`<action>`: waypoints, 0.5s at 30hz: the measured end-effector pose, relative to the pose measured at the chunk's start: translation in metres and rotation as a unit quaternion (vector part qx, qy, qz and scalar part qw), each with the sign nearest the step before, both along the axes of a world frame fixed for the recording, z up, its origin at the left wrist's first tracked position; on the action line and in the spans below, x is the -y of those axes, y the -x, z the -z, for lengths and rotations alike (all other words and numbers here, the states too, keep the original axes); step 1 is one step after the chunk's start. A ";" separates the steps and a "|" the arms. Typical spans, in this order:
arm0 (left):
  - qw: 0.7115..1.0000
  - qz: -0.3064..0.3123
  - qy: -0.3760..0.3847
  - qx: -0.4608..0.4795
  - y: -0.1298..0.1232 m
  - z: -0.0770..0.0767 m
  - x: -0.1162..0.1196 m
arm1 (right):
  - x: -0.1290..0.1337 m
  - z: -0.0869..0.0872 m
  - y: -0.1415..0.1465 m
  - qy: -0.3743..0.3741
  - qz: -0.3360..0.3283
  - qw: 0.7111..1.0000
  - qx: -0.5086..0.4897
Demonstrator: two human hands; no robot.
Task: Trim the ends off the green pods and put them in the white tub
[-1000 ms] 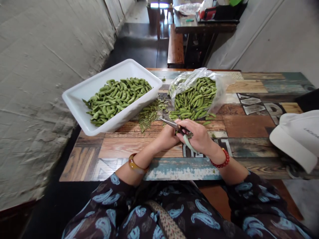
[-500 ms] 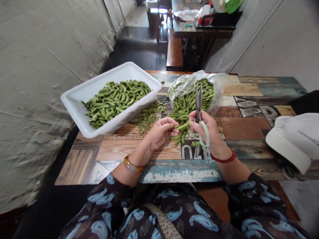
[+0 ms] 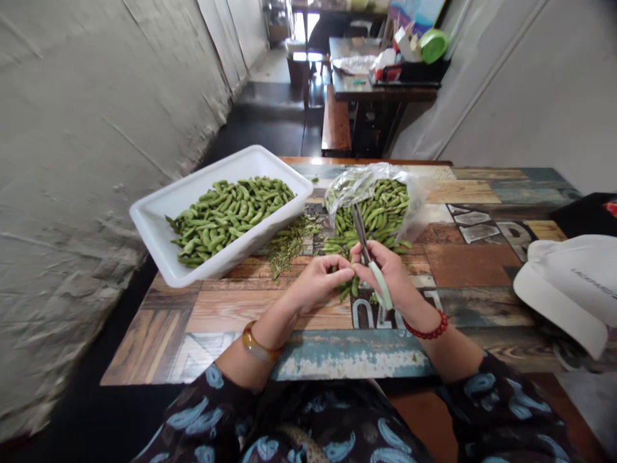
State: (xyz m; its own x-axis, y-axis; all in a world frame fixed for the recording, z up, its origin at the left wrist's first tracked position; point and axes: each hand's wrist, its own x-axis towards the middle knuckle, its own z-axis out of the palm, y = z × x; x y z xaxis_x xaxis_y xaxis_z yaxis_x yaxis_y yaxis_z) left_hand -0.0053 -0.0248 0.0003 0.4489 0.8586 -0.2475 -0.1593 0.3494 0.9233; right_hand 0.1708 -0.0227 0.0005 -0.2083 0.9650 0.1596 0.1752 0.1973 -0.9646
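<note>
My left hand [image 3: 322,280] is closed in a pinch at the fingertips, with a green soybean pod mostly hidden between them. Its fingertips meet those of my right hand [image 3: 389,273], which grips a pair of scissors with pale green handles [image 3: 380,286]; the blades point up and away. Just beyond my hands, several soybean pods [image 3: 385,209] spill from a clear plastic bag [image 3: 417,196] onto the table. To the left stands a white tub [image 3: 243,245] holding a heap of pods [image 3: 231,215]. Small green trimmings [image 3: 289,244] lie between tub and bag.
A white cap [image 3: 569,289] rests at the table's right side, near a black object [image 3: 585,215]. Walls rise on both sides. Farther off are a wooden bench [image 3: 336,122] and another table [image 3: 380,94] bearing a green round item [image 3: 434,46].
My hands have come together, and the pod that showed between them is now mostly hidden. The scissors have tilted left. The view has shifted up a little.
</note>
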 end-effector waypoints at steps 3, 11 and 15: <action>0.997 0.010 -0.058 -0.052 0.003 -0.002 -0.001 | -0.001 0.003 0.002 -0.036 0.003 0.999 0.032; 0.996 -0.036 -0.073 -0.044 0.015 -0.005 -0.008 | -0.009 0.006 -0.007 -0.205 -0.010 0.969 0.140; 0.996 -0.055 -0.061 -0.034 0.020 -0.005 -0.010 | -0.011 0.007 -0.014 -0.220 -0.049 0.957 0.182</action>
